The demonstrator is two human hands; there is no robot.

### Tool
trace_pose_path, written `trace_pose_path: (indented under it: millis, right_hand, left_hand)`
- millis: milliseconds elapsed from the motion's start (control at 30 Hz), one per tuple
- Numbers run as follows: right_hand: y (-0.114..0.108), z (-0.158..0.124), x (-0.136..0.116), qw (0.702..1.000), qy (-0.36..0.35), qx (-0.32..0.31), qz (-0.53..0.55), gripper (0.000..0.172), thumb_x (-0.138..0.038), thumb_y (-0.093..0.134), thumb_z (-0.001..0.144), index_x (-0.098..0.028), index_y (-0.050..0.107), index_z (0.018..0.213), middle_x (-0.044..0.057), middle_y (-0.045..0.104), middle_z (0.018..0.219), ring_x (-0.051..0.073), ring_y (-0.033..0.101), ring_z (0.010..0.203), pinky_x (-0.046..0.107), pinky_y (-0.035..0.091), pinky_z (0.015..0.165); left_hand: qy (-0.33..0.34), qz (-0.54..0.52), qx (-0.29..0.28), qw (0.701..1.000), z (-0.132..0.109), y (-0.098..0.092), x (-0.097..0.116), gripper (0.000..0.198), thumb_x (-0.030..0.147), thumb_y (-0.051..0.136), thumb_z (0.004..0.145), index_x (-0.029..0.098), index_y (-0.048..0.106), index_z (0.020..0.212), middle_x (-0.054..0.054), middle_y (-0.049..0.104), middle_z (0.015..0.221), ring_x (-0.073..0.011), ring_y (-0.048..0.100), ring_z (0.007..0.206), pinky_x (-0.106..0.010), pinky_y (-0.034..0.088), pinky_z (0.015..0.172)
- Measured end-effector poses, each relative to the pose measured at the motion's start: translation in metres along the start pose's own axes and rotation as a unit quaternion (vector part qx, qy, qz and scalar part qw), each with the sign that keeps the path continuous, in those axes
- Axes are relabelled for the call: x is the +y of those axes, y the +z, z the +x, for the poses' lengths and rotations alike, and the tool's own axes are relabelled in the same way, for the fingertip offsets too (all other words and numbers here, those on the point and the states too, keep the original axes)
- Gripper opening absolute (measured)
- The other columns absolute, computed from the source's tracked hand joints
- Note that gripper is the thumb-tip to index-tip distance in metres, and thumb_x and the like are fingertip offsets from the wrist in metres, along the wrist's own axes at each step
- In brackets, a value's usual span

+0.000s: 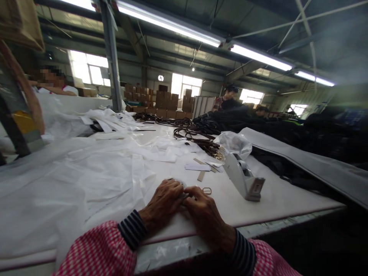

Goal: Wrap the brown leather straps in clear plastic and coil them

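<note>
Near the front edge of the white table, my left hand (166, 199) and my right hand (205, 211) meet with curled fingers. Both are closed around a small, pale grey thing (183, 185). My fingers cover most of it, so its kind is hidden. Just beyond my right fingers lies a small metal loop (207, 190), oval and gold-toned. A tape dispenser (244, 178) stands to the right of my right hand. Ahead of my hands are a white paper strip (197, 167) and a narrow tan strip (201, 176).
Clear plastic sheeting (109, 180) spreads over the table's left side. Dark brown straps (198, 140) with gold-toned buckles (219, 154) lie farther back, beside a crumpled plastic bag (234, 142). Black goods are piled at right. Two people work beyond, and cartons (166, 100) are stacked behind.
</note>
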State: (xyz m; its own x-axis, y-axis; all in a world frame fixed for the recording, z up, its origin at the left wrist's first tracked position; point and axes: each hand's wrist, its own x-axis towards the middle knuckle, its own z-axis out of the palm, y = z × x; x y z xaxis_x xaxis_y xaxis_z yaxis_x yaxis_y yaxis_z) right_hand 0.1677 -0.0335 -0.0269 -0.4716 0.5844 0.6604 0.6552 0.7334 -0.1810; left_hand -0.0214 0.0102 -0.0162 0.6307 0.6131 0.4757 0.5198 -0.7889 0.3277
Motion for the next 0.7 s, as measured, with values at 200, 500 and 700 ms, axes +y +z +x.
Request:
trace_pose_path:
  millis: [200, 500, 700]
  right_hand:
    - [-0.002, 0.006, 0.005, 0.995, 0.048, -0.033, 0.078, 0.014, -0.008, 0.062, 0.094, -0.019, 0.070, 0.094, 0.007, 0.070, 0.104, 0.019, 0.068, 0.091, 0.027, 0.052, 0.080]
    - [-0.021, 0.041, 0.013, 0.974, 0.125, -0.126, 0.142, 0.011, -0.009, 0.074, 0.086, -0.018, 0.076, 0.080, 0.001, 0.068, 0.081, 0.015, 0.064, 0.074, 0.023, 0.043, 0.068]
    - [-0.020, 0.065, 0.025, 0.930, 0.243, -0.169, 0.219, 0.014, -0.005, 0.078, 0.068, -0.015, 0.070, 0.074, -0.003, 0.064, 0.063, 0.012, 0.056, 0.060, 0.020, 0.037, 0.055]
  left_hand:
    - [-0.010, -0.054, -0.032, 0.998, 0.000, -0.006, -0.013, 0.012, 0.026, 0.053, 0.095, 0.019, 0.056, 0.086, -0.005, 0.064, 0.091, -0.0231, 0.057, 0.088, -0.037, 0.042, 0.084]
    - [-0.104, -0.193, 0.022, 0.975, -0.001, -0.018, 0.000, 0.020, 0.018, 0.058, 0.082, 0.022, 0.049, 0.099, 0.003, 0.057, 0.081, -0.0164, 0.054, 0.072, -0.029, 0.040, 0.067]
    - [-0.110, -0.225, 0.037, 0.968, -0.003, -0.018, 0.005, 0.025, 0.016, 0.064, 0.078, 0.023, 0.046, 0.095, 0.005, 0.054, 0.079, -0.0136, 0.050, 0.068, -0.027, 0.038, 0.063]
